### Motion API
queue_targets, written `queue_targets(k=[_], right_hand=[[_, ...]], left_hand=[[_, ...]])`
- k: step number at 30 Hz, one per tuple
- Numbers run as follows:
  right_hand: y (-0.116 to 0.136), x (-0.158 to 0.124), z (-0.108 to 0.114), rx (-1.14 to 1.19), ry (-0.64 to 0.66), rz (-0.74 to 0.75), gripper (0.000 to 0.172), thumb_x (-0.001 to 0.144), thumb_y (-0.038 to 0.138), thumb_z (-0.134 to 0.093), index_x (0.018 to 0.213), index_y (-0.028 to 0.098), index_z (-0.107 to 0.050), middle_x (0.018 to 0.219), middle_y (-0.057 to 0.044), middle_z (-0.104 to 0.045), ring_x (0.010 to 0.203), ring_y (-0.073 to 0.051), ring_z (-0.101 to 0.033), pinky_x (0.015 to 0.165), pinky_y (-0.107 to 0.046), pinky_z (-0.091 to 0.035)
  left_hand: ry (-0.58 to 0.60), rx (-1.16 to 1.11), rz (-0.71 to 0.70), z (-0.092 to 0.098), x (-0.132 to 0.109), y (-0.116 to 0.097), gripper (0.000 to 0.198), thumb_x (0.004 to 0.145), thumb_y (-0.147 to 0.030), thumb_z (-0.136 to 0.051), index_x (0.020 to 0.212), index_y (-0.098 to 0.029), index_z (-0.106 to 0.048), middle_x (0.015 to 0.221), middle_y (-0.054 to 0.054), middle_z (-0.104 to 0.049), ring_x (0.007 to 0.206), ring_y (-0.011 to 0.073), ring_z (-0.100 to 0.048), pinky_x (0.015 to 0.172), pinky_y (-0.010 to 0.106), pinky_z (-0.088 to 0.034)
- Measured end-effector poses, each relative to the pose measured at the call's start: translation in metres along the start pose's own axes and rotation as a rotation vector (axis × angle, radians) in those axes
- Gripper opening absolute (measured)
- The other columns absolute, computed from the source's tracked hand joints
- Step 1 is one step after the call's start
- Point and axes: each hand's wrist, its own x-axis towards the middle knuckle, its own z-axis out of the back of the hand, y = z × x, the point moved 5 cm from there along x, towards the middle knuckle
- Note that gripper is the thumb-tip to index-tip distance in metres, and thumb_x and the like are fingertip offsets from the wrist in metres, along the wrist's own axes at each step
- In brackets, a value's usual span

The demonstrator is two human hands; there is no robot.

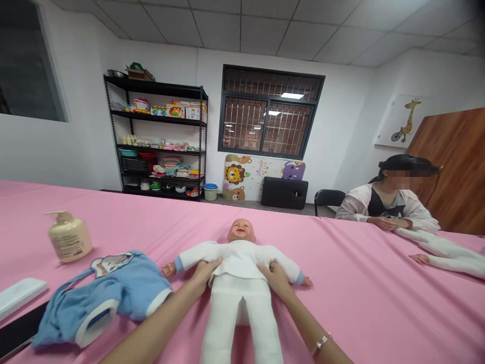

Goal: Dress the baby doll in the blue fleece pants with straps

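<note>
A baby doll (239,293) in a white long-sleeved top and white trousers lies on its back, its head pointing away from me and its arms spread. My left hand (205,275) holds the doll's side at the waist, the thumb on the white top and the other fingers mostly hidden. On the opposite side my right hand (276,279) grips the doll at the same height, thumb over the top's lower edge. Left of the doll lies a crumpled blue baby garment (131,283) with white trim and an animal picture.
Pink cloth (364,313) covers the table. At left stand a beige pump bottle (70,236), a white flat case (22,296) and a dark phone (20,331). Across the table at right, a person (390,202) sits beside another white-clothed doll (447,250). Black shelves (157,119) stand behind.
</note>
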Motion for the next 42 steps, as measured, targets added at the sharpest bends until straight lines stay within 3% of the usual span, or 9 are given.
queue_targets(k=[2,6,13,18,24,27,30,38,42], right_hand=[[-0.013,0.018,0.001,-0.223,-0.106,0.06,0.039,0.072,0.052,-0.054,0.06,0.014,-0.051,0.064,-0.005,-0.058,0.063,-0.017,-0.053,0.056,-0.025,-0.035],[-0.031,0.039,0.0,-0.357,-0.169,0.078,0.038,0.077,0.053,-0.047,0.069,0.017,-0.058,0.072,-0.003,-0.062,0.069,-0.018,-0.055,0.058,-0.023,-0.033],[-0.028,0.027,0.0,0.056,-0.152,0.147,0.047,0.073,0.057,-0.053,0.09,0.014,-0.054,0.074,-0.005,-0.06,0.068,-0.017,-0.054,0.065,-0.025,-0.04],[-0.02,-0.002,-0.002,0.155,0.025,0.197,0.052,0.075,0.054,-0.052,0.107,0.013,-0.05,0.087,-0.005,-0.056,0.066,-0.012,-0.047,0.06,-0.023,-0.039],[-0.021,-0.01,0.003,0.136,0.043,0.171,0.05,0.074,0.054,-0.054,0.1,0.012,-0.056,0.089,-0.007,-0.058,0.071,-0.015,-0.048,0.065,-0.026,-0.042],[-0.02,-0.007,0.008,0.102,-0.011,0.201,0.043,0.076,0.051,-0.05,0.092,0.012,-0.059,0.091,-0.009,-0.06,0.075,-0.017,-0.051,0.069,-0.029,-0.042],[-0.015,-0.006,0.017,0.092,-0.077,0.248,0.033,0.076,0.043,-0.05,0.089,0.013,-0.059,0.091,-0.007,-0.06,0.079,-0.017,-0.052,0.07,-0.027,-0.04],[-0.001,-0.018,0.009,0.158,0.314,0.155,0.019,0.07,0.029,-0.051,0.062,0.014,-0.046,0.063,0.001,-0.048,0.063,-0.011,-0.041,0.06,-0.021,-0.032],[0.013,-0.027,0.013,0.285,0.357,0.011,0.035,0.068,0.042,-0.061,0.089,0.016,-0.051,0.084,-0.001,-0.055,0.071,-0.012,-0.049,0.064,-0.022,-0.04]], left_hand=[[-0.126,0.025,0.0,0.006,0.011,0.003,0.037,0.064,-0.032,-0.072,0.093,-0.012,-0.059,0.104,0.014,-0.064,0.095,0.0256,-0.061,0.082,0.034,-0.05],[-0.259,0.23,-0.076,0.01,0.026,0.0,0.031,0.069,-0.035,-0.068,0.087,-0.013,-0.057,0.099,0.015,-0.065,0.093,0.0269,-0.06,0.083,0.038,-0.047],[-0.259,0.539,-0.253,0.004,0.016,-0.012,0.034,0.076,-0.048,-0.053,0.078,-0.014,-0.054,0.088,0.013,-0.064,0.091,0.0306,-0.058,0.082,0.042,-0.042],[-0.215,0.513,-0.384,0.002,-0.013,-0.022,0.034,0.084,-0.05,-0.041,0.088,-0.017,-0.049,0.095,0.009,-0.06,0.093,0.0245,-0.056,0.084,0.038,-0.042],[-0.057,0.562,-0.505,-0.005,-0.029,-0.027,0.029,0.076,-0.035,-0.058,0.096,-0.019,-0.046,0.099,0.004,-0.054,0.09,0.0184,-0.055,0.079,0.031,-0.045],[-0.119,0.616,-0.591,-0.001,-0.028,-0.032,0.011,0.076,-0.02,-0.047,0.086,-0.018,-0.052,0.09,0.003,-0.054,0.087,0.0179,-0.053,0.076,0.029,-0.042],[-0.193,0.662,-0.684,0.004,-0.029,-0.038,0.016,0.067,-0.01,-0.039,0.074,-0.019,-0.05,0.079,0.001,-0.05,0.077,0.0166,-0.049,0.07,0.029,-0.039],[0.141,0.802,-0.575,-0.015,-0.037,-0.039,0.01,0.078,-0.02,-0.036,0.072,-0.019,-0.043,0.073,0.001,-0.048,0.072,0.0178,-0.046,0.069,0.03,-0.037],[0.301,0.835,-0.506,-0.02,-0.046,-0.043,0.023,0.076,-0.036,-0.053,0.091,-0.019,-0.048,0.086,0.002,-0.051,0.073,0.0163,-0.047,0.066,0.028,-0.039]])
